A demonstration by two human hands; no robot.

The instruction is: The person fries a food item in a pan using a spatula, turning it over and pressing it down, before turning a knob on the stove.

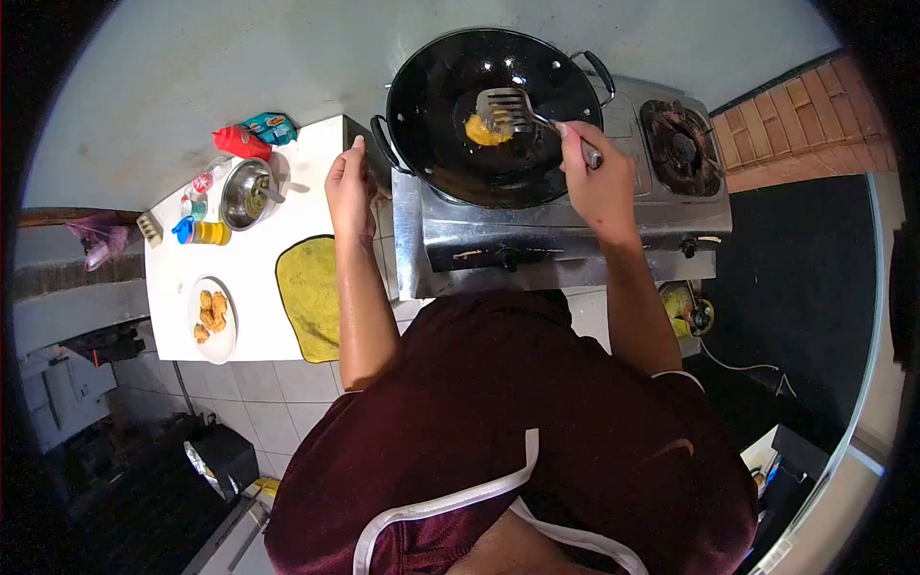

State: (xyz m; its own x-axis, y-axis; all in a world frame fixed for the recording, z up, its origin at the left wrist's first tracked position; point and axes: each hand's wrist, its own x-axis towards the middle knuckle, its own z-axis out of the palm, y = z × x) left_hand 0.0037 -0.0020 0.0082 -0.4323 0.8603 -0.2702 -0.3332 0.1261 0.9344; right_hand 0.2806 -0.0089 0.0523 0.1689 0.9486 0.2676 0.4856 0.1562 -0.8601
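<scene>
My right hand (601,182) is closed around the handle of a slotted metal spatula (508,107). Its blade is down in a black wok (446,158), over a yellow-orange piece of food (487,130) in shiny oil at the bottom. My left hand (352,192) hovers beside the wok's left handle (385,144), apart from it. Its fingers are curled in with the thumb pointing up, and nothing shows in them.
The wok sits on a steel gas stove (575,240); a second burner (682,146) is at right. On the white table (259,297) are a plate (228,347) of fried pieces, a green cloth (311,297), a metal bowl (233,196), a red bottle (241,143) and a yellow-blue container (203,232).
</scene>
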